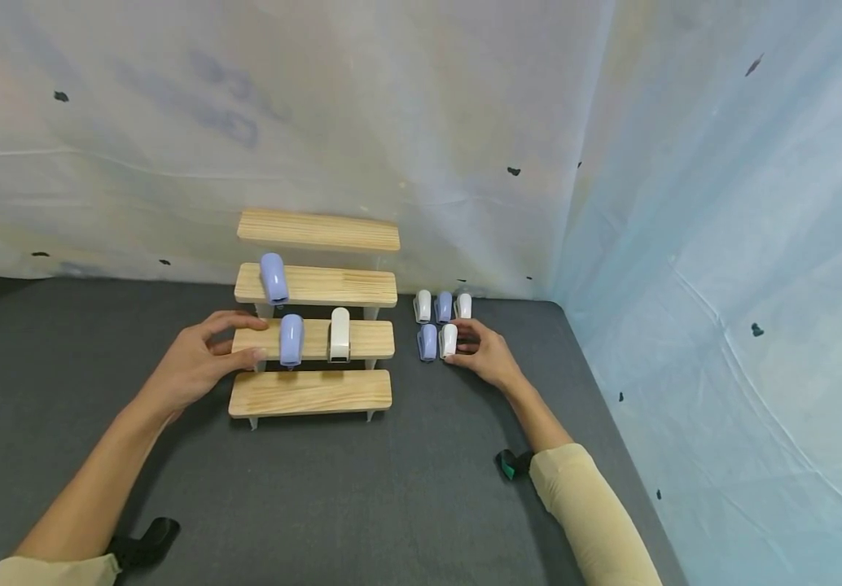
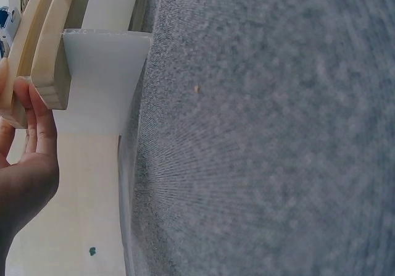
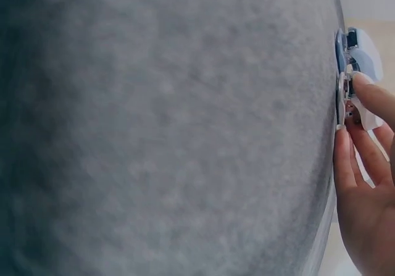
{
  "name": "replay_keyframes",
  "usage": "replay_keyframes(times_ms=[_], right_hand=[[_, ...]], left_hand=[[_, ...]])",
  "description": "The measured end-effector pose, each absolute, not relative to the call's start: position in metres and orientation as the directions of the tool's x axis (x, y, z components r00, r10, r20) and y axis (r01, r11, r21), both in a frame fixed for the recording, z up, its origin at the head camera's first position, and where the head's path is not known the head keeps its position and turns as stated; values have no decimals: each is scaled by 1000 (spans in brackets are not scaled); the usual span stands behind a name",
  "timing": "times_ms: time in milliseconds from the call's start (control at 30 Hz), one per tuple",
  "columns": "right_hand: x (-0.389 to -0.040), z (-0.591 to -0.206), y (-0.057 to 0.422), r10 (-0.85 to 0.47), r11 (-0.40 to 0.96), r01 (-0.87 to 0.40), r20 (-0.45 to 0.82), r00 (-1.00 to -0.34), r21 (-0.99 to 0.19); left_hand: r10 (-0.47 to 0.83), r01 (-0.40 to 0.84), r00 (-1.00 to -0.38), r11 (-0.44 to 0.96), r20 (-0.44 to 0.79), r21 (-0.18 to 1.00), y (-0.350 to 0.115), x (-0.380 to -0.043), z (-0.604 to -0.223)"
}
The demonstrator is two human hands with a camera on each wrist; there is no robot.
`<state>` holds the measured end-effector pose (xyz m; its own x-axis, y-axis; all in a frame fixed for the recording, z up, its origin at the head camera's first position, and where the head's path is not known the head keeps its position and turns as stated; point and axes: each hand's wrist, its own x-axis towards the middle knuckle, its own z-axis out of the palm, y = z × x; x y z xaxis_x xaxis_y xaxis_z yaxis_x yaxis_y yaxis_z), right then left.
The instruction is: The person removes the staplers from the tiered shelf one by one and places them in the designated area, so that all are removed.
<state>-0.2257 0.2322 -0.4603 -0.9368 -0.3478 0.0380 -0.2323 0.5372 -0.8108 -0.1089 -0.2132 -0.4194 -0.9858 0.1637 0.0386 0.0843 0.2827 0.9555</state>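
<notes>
A stepped wooden rack [image 1: 311, 393] stands in front of me. My left hand [image 1: 190, 362] holds the left end of its second-lowest board, thumb and fingers at the board's edges; the left wrist view shows those fingers [image 2: 44, 125] against the wood. On that board lie a blue stapler [image 1: 291, 339] and a white stapler [image 1: 339, 334]. One tier higher, another blue stapler [image 1: 274, 278] sits near the left end. Right of the rack, my right hand [image 1: 490, 358] pinches a small white stapler [image 1: 448, 339] between thumb and fingers, low at the table surface.
Beside the pinched one is a blue stapler [image 1: 427, 343]. Behind them stand a white stapler [image 1: 423, 306], a blue stapler [image 1: 443, 307] and another white stapler [image 1: 463, 304]. Pale sheeting [image 1: 421, 122] hangs behind and to the right of the dark grey table [image 1: 318, 505].
</notes>
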Motion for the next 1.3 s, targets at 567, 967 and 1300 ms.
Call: replay_keyframes(times_ms=[567,967,1300], right_hand=[[-214,-402,222,-350,387,-304,166,-922,-871],[-209,-372,200,-423,322,-482,332,-843,-815],[-199,-346,176,-445,227,-529,397,-803,-817]], left_hand=[[161,67,-987,276,23,959,-215,-109,-418],[159,75,-987,263,34,962,-219,-109,-417],[173,78,-984,251,35,965,-215,-108,-419]])
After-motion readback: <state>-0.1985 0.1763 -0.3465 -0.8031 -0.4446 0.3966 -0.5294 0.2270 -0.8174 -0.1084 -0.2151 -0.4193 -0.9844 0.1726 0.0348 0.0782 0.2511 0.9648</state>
